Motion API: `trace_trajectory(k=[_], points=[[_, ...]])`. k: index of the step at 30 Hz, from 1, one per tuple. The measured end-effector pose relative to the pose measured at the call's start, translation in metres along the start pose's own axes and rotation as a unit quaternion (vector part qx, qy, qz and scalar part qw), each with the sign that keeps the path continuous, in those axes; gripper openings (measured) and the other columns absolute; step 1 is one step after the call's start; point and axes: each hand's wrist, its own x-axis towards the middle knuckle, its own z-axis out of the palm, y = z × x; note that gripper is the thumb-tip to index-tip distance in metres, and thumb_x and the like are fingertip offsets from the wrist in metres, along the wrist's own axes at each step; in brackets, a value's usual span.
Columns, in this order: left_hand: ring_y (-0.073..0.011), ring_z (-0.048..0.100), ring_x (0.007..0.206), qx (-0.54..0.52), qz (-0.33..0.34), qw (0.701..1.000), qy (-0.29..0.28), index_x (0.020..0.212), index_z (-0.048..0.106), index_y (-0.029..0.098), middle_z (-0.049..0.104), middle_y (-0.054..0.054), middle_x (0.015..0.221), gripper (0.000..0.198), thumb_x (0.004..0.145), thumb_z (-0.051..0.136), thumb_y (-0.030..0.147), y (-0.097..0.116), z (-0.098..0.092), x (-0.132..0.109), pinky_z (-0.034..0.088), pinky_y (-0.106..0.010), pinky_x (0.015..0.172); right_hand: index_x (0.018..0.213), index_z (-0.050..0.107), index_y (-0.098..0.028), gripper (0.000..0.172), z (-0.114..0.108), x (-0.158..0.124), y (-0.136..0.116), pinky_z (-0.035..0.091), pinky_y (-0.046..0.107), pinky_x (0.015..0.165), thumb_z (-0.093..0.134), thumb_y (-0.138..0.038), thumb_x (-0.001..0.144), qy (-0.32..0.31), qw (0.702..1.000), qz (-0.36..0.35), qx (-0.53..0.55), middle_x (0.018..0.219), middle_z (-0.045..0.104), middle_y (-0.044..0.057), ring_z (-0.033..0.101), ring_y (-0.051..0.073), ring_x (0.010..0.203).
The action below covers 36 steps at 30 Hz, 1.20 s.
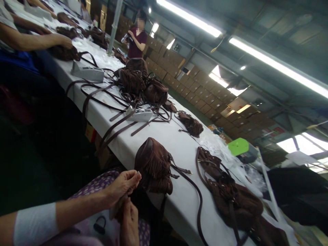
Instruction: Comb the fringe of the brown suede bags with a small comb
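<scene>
My left hand (122,186) and my right hand (129,221) meet over my lap at the near edge of the white table (179,143). Both have their fingers closed in a pinch around a small brownish piece (115,207) that I cannot make out clearly. Just beyond the left hand, a brown fringed suede bag (153,166) lies on the table edge, its long strap (198,201) trailing toward me. My lap is covered by purple patterned cloth (102,181).
A second brown bag (232,198) lies to the right, a smaller one (191,123) and a pile of bags (143,85) farther along. Loose straps surround two grey tape dispensers (139,114) (87,73). Co-workers' arms (38,39) rest at upper left. A person (137,39) stands before stacked cartons (194,92).
</scene>
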Motion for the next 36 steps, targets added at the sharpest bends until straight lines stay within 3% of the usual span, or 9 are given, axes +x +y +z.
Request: trace_trajectory(k=[4, 8, 11, 15, 18, 23, 30, 33, 36], points=[[-0.0051, 0.024, 0.046, -0.016, -0.002, 1.000, 0.014, 0.064, 0.044, 0.017, 0.036, 0.007, 0.055, 0.049, 0.075, 0.064, 0.060, -0.003, 0.003, -0.001, 0.018, -0.020, 0.042, 0.086, 0.063, -0.023, 0.060, 0.000, -0.002, 0.017, 0.048, 0.029, 0.055, 0.042, -0.079, 0.077, 0.014, 0.999, 0.021, 0.025, 0.073, 0.060, 0.003, 0.058, 0.020, 0.069], [-0.0081, 0.038, 0.049, 0.061, 0.013, 0.997, -0.038, 0.067, 0.052, 0.015, 0.045, 0.002, 0.057, 0.051, 0.087, 0.045, 0.061, 0.002, -0.004, 0.006, 0.029, -0.022, 0.046, 0.077, 0.060, -0.024, 0.054, -0.015, 0.002, 0.014, 0.043, 0.028, 0.051, 0.039, -0.073, 0.083, -0.009, 0.999, 0.030, 0.034, 0.063, 0.052, 0.000, 0.049, 0.017, 0.057], [-0.0135, 0.051, 0.064, 0.197, 0.090, 0.975, 0.048, 0.086, 0.058, 0.015, 0.054, -0.001, 0.070, 0.048, 0.089, 0.040, 0.059, 0.009, -0.017, 0.020, 0.041, -0.025, 0.059, 0.067, 0.054, -0.021, 0.050, -0.044, 0.009, 0.002, 0.038, 0.024, 0.050, 0.045, -0.067, 0.084, -0.008, 1.000, 0.002, 0.007, 0.059, 0.045, -0.003, 0.042, 0.013, 0.054], [-0.0267, 0.051, 0.109, 0.379, 0.193, 0.892, 0.155, 0.123, 0.049, 0.016, 0.056, -0.011, 0.116, 0.060, 0.078, 0.062, 0.053, 0.013, -0.028, 0.053, 0.040, -0.042, 0.095, 0.076, 0.060, -0.020, 0.037, -0.095, 0.015, -0.007, 0.042, 0.024, 0.059, 0.050, -0.055, 0.088, 0.080, 0.984, -0.079, -0.139, 0.067, 0.056, -0.001, 0.052, 0.016, 0.063], [-0.0297, 0.049, 0.117, 0.447, 0.194, 0.870, 0.076, 0.137, 0.038, 0.015, 0.054, -0.014, 0.126, 0.077, 0.073, 0.068, 0.046, 0.016, -0.025, 0.083, 0.038, -0.044, 0.100, 0.100, 0.064, -0.022, 0.027, -0.130, 0.019, -0.011, 0.046, 0.029, 0.075, 0.047, -0.043, 0.093, 0.134, 0.937, -0.172, -0.272, 0.087, 0.065, 0.004, 0.060, 0.021, 0.083], [-0.0262, 0.060, 0.100, 0.468, 0.151, 0.871, -0.024, 0.119, 0.058, 0.016, 0.066, -0.010, 0.110, 0.047, 0.081, 0.058, 0.044, 0.029, -0.016, 0.129, 0.045, -0.034, 0.088, 0.111, 0.062, -0.025, 0.025, -0.155, 0.040, -0.045, 0.047, 0.032, 0.075, 0.041, -0.022, 0.096, 0.064, 0.791, -0.342, -0.504, 0.091, 0.065, 0.006, 0.060, 0.021, 0.083], [-0.0190, 0.060, 0.075, 0.454, 0.046, 0.876, -0.160, 0.096, 0.071, 0.014, 0.070, -0.004, 0.086, 0.046, 0.073, 0.063, 0.053, 0.064, -0.007, 0.145, 0.044, -0.024, 0.065, 0.127, 0.054, -0.022, 0.038, -0.111, 0.095, -0.121, 0.041, 0.034, 0.072, 0.046, -0.010, 0.091, -0.047, 0.632, -0.426, -0.645, 0.089, 0.061, 0.005, 0.054, 0.021, 0.082], [-0.0152, 0.053, 0.062, 0.454, -0.008, 0.874, -0.172, 0.082, 0.072, 0.012, 0.065, 0.000, 0.068, 0.044, 0.067, 0.067, 0.054, 0.073, -0.005, 0.144, 0.039, -0.022, 0.054, 0.128, 0.051, -0.022, 0.042, -0.096, 0.114, -0.126, 0.040, 0.035, 0.073, 0.050, -0.009, 0.089, -0.069, 0.590, -0.412, -0.691, 0.095, 0.061, 0.006, 0.052, 0.022, 0.085], [-0.0141, 0.049, 0.058, 0.436, 0.025, 0.888, -0.144, 0.072, 0.070, 0.012, 0.059, 0.002, 0.058, 0.035, 0.064, 0.070, 0.046, 0.069, -0.005, 0.146, 0.038, -0.021, 0.052, 0.126, 0.052, -0.021, 0.043, -0.095, 0.121, -0.114, 0.040, 0.035, 0.075, 0.055, -0.006, 0.085, -0.080, 0.569, -0.383, -0.723, 0.094, 0.060, 0.005, 0.052, 0.023, 0.085]])
